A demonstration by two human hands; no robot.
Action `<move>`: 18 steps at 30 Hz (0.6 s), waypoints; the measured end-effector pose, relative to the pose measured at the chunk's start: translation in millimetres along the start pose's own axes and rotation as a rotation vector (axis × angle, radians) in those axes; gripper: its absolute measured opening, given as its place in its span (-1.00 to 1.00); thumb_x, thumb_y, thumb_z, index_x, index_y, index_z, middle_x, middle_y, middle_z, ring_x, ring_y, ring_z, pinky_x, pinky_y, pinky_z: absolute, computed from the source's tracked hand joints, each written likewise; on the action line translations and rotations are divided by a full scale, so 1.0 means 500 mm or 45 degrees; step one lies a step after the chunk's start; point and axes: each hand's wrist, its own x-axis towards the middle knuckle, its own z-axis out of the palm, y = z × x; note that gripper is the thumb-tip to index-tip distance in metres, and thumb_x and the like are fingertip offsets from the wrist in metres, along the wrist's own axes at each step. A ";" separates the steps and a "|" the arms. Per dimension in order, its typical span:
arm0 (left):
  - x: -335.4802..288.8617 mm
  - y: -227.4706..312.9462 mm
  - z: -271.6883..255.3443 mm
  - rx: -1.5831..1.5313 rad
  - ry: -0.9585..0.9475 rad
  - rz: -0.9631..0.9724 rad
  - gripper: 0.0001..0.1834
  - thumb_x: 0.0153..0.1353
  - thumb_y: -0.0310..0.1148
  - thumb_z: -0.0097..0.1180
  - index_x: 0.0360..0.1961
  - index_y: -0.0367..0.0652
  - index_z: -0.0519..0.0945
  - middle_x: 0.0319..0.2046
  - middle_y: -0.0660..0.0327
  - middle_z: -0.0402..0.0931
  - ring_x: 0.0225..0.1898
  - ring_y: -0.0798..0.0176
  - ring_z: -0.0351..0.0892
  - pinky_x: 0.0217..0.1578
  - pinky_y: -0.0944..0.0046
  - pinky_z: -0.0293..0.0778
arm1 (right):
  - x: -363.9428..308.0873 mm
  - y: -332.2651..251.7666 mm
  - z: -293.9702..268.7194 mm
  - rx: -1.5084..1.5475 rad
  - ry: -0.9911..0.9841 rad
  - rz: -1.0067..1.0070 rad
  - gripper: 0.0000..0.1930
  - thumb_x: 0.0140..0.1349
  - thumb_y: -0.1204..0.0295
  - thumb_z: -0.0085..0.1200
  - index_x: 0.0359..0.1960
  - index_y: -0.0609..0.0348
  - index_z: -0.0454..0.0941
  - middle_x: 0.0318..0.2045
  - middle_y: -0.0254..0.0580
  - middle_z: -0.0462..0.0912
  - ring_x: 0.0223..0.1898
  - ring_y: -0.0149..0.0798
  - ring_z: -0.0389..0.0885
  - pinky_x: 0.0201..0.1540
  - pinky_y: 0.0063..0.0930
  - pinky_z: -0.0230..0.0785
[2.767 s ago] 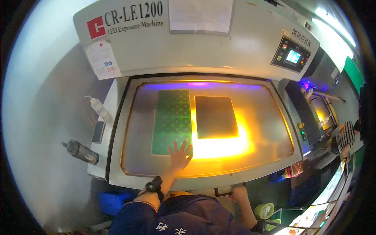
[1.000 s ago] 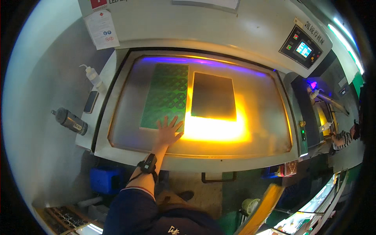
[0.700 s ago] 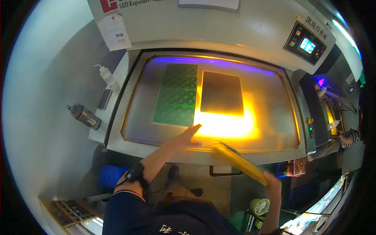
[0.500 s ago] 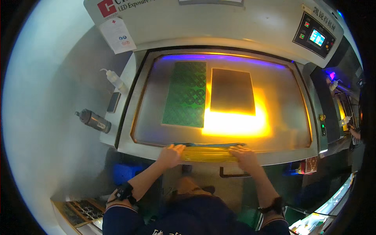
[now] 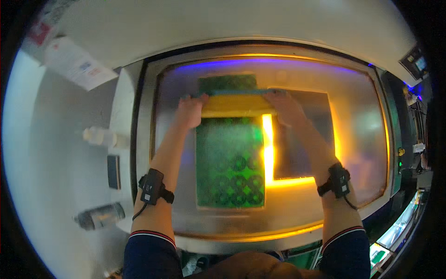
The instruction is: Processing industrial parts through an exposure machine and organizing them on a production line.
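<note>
My left hand (image 5: 190, 110) and my right hand (image 5: 282, 107) are closed on the two ends of a wide yellow bar with a bluish far edge, resembling a squeegee (image 5: 234, 107). It lies crosswise over the upper part of a green patterned panel (image 5: 230, 160), which shows rows of round shapes below it. Beside that panel, partly under my right forearm, is a dark brown-grey panel (image 5: 290, 156) with bright yellow light along its edges. Both panels appear beneath the hazy translucent sheet of a framed bed (image 5: 186, 218). Motion blurs my fingers slightly.
The machine's pale housing (image 5: 223, 23) rises behind the bed. On the left ledge are a squeeze bottle (image 5: 100, 137), a dark flat block (image 5: 113, 172) and a dark drinking bottle (image 5: 100, 216). A control panel (image 5: 414, 63) sits at the far right.
Both hands have carried the squeegee from the bed's near edge to the far part of the green panel. My arms are now stretched over the bed, and the view has shifted forward.
</note>
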 end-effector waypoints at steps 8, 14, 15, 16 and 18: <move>0.377 -0.154 -0.058 -0.030 -0.110 0.015 -0.47 0.08 -0.57 0.01 0.14 -0.03 0.47 -0.11 -0.09 0.60 -0.13 -0.18 0.62 -0.07 -0.09 0.55 | 0.328 0.151 0.113 0.284 -0.014 -0.012 -0.43 0.12 0.51 0.04 0.24 -0.01 0.39 0.13 -0.05 0.52 0.07 -0.02 0.53 0.07 -0.19 0.47; 0.183 -0.097 0.050 0.125 0.277 0.037 -0.34 0.04 -0.59 0.08 0.24 0.08 0.42 0.20 0.13 0.45 0.13 -0.19 0.46 0.17 -0.11 0.37 | 0.214 0.109 0.129 1.398 0.432 0.082 -0.58 0.29 0.39 0.00 0.21 0.00 0.44 0.05 -0.21 0.57 0.08 -0.33 0.51 0.17 -0.38 0.33; 0.169 -0.095 0.027 0.138 0.300 0.034 -0.34 0.04 -0.59 0.08 0.24 0.08 0.42 0.20 0.13 0.45 0.13 -0.19 0.46 0.17 -0.11 0.37 | 0.206 0.092 0.102 0.677 0.396 -0.006 -0.52 0.20 0.44 0.03 0.21 -0.06 0.43 0.15 -0.22 0.50 0.15 -0.21 0.45 0.20 -0.27 0.32; 0.129 -0.079 0.015 0.038 0.190 0.002 -0.32 0.04 -0.60 0.07 0.26 0.10 0.40 0.23 0.13 0.42 0.15 -0.22 0.43 0.18 -0.13 0.34 | 0.158 0.060 0.088 -0.040 0.320 -0.067 -0.45 0.11 0.50 0.05 0.20 -0.12 0.42 0.25 -0.23 0.43 0.22 -0.09 0.40 0.24 -0.15 0.31; 0.012 -0.044 -0.008 0.022 0.031 -0.096 -0.30 0.04 -0.61 0.06 0.27 0.10 0.37 0.24 0.10 0.40 0.18 -0.26 0.40 0.20 -0.17 0.30 | 0.080 -0.035 0.057 -0.105 0.160 -0.043 -0.42 0.10 0.51 0.04 0.23 -0.12 0.39 0.24 -0.25 0.44 0.22 -0.10 0.40 0.25 -0.09 0.28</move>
